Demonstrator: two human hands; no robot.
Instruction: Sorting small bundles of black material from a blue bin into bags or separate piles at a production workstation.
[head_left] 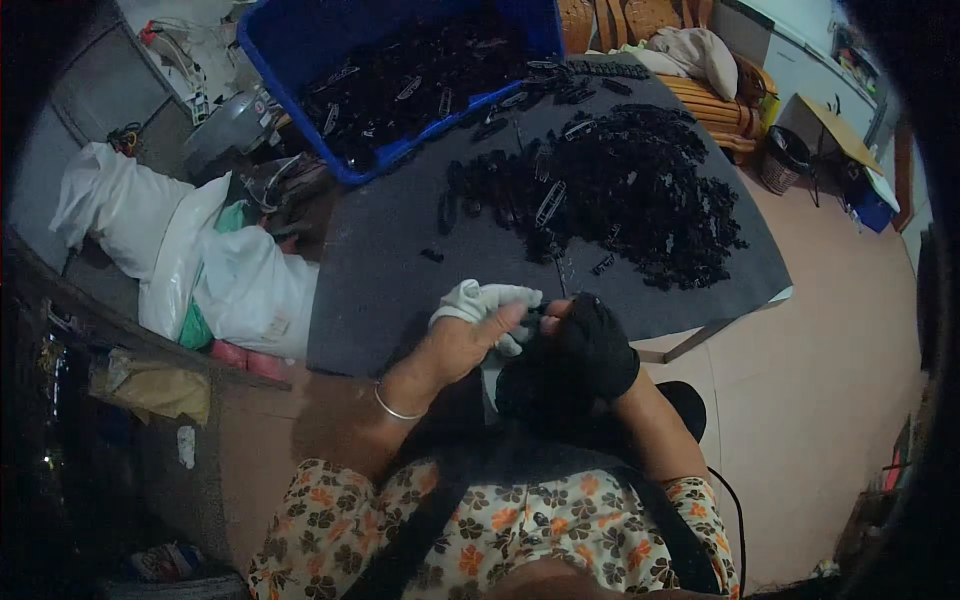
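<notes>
Just in front of the table's near edge my two hands meet. My left hand (488,318), in a white glove that leaves the thumb bare, is closed in a pinch. My right hand (596,345) wears a black glove with bare fingertips and is closed too. Between their fingertips is a small black part (541,308), mostly covered, its exact kind unclear. A large heap of black plastic parts (640,190) spreads over the dark grey tabletop (375,255) beyond my hands. One loose black piece (431,255) lies apart, to the left of the heap.
A blue crate (345,172) full of similar black parts stands at the table's far left. White sacks (250,285) crowd the left side. Behind the table is a wooden bench (725,110) with a cushion; a dark wastebasket (786,158) stands at the far right.
</notes>
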